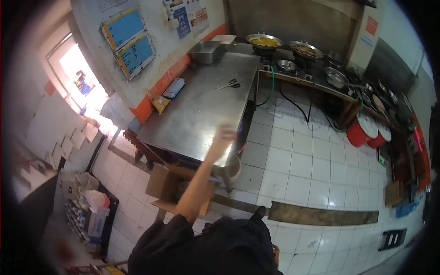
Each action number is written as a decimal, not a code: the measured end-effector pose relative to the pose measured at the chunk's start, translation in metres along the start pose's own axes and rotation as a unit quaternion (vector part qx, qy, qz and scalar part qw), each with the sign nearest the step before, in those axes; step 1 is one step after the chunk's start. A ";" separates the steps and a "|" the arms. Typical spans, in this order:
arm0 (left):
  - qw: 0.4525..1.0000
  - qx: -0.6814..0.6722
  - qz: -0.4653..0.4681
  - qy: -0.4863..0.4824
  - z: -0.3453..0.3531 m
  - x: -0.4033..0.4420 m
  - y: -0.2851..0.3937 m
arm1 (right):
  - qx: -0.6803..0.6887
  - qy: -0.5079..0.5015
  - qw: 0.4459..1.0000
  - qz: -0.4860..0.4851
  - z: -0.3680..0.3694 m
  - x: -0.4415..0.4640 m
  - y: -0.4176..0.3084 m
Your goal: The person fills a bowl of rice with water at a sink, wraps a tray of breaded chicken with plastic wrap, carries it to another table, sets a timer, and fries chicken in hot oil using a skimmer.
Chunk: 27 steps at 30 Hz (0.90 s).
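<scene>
My left hand (224, 134) reaches out over the near right part of a steel table (197, 110). Motion smears its fingers, so I cannot tell whether they are apart or closed, and no held thing shows. Farther back on the tabletop lies a pair of scissors (228, 85) with black handles. Low beside my dark clothing only a sliver of my right hand (276, 253) shows; its fingers are mostly hidden.
A steel pan (205, 51) and two packets, one blue (174, 88), one yellow (160, 104), sit along the wall. Woks (265, 41) of food stand on the stove. An open cardboard box (160, 183) is under the table's near end. Red buckets (361, 131) stand right.
</scene>
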<state>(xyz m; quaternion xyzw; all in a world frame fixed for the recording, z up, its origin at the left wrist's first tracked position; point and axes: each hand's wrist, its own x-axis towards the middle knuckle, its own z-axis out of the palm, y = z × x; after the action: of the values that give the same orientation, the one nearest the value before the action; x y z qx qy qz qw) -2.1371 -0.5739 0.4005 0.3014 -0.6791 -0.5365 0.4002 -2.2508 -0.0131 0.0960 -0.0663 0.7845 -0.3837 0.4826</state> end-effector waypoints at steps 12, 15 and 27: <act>0.932 0.020 0.020 0.361 -0.075 0.171 0.067 | 0.056 0.005 0.998 0.042 -0.166 0.288 -0.226; 0.910 0.044 0.059 0.408 -0.110 0.219 0.057 | 0.062 0.002 0.998 -0.004 -0.189 0.382 -0.279; 0.851 0.074 0.156 0.496 -0.202 0.507 0.091 | 0.053 -0.138 0.988 -0.036 -0.096 0.516 -0.531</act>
<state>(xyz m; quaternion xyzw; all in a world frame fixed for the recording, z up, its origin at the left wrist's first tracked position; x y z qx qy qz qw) -2.2127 -1.0753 0.6211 0.4462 -0.4665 -0.1945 0.7385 -2.7411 -0.5763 0.1081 -0.1210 0.6861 -0.4288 0.5751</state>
